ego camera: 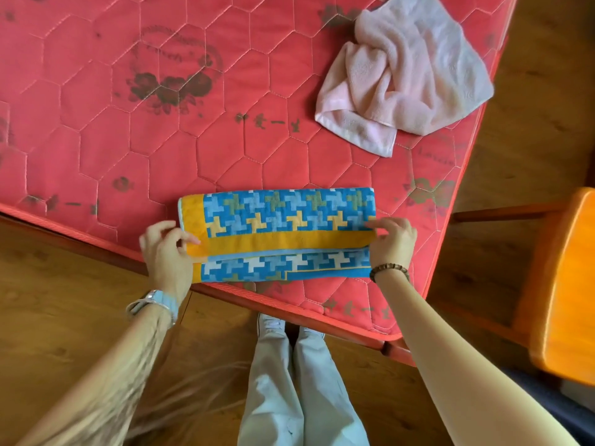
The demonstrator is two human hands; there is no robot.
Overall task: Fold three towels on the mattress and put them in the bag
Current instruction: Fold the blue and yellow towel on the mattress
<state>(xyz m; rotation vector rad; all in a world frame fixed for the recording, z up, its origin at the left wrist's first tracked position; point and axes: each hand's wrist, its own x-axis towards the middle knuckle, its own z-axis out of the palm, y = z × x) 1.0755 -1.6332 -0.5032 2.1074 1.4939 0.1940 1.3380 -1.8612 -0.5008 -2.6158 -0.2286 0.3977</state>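
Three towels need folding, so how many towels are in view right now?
2. A blue-and-yellow patterned towel, folded long, lies at the near edge of the red quilted mattress; a crumpled pale pink towel lies by its far right edge. A third may be out of view.

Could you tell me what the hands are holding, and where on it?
The left hand pinches the yellow-bordered end of the patterned towel; the right hand pinches the opposite end.
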